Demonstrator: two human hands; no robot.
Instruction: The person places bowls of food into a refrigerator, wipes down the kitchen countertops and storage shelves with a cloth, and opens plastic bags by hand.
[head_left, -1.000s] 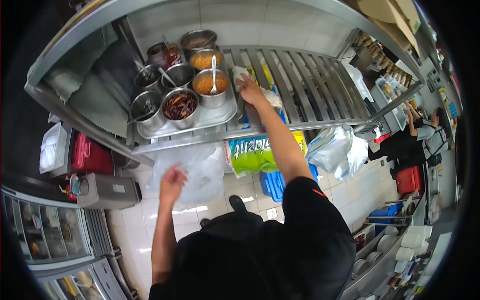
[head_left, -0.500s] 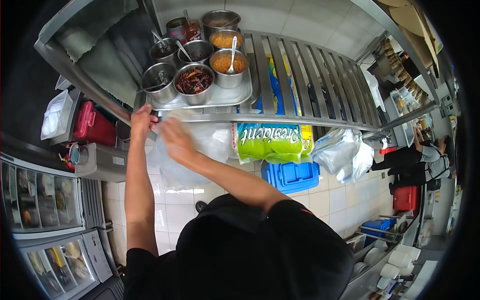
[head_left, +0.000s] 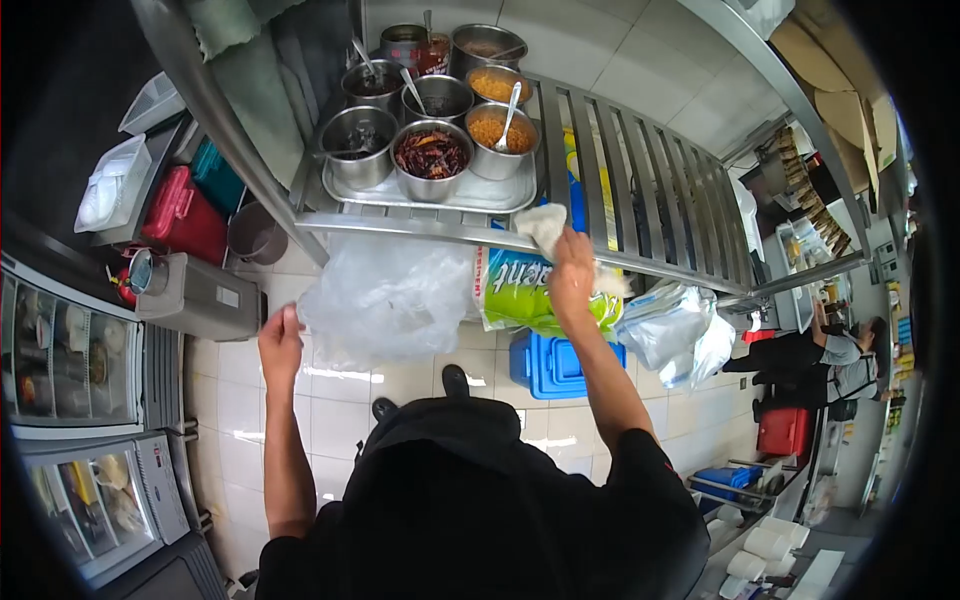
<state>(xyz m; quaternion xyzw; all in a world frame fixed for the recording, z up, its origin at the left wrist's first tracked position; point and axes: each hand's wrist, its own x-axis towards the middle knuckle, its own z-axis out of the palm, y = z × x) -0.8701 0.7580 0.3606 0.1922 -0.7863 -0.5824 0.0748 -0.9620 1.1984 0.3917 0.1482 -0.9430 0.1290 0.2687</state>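
My right hand (head_left: pixel 571 282) is closed on a whitish cloth (head_left: pixel 543 226), which lies over the front rail (head_left: pixel 430 230) of the slatted metal shelf. More of the cloth shows by the wrist. My left hand (head_left: pixel 281 345) hangs away from the shelf, fingers curled and nothing visible in them, beside a clear plastic bag (head_left: pixel 385 300) under the rail. On the shelf's left end, a metal tray (head_left: pixel 490 198) carries several steel pots, among them one of dried red chillies (head_left: pixel 432 155) and one of orange crumbly food (head_left: pixel 495 133) with a spoon in it.
Below the shelf are a green President pack (head_left: pixel 515 290), silvery plastic bags (head_left: pixel 680 335) and a blue lidded box (head_left: pixel 560 368). A grey bin (head_left: pixel 205 305) and glass-door fridges (head_left: pixel 75 375) stand at left. Two people (head_left: pixel 830 365) are at the far right.
My right hand has swept the cloth rightward along the front rail. My left hand has let go of the rail's left end and dropped toward me. The view has shifted slightly.
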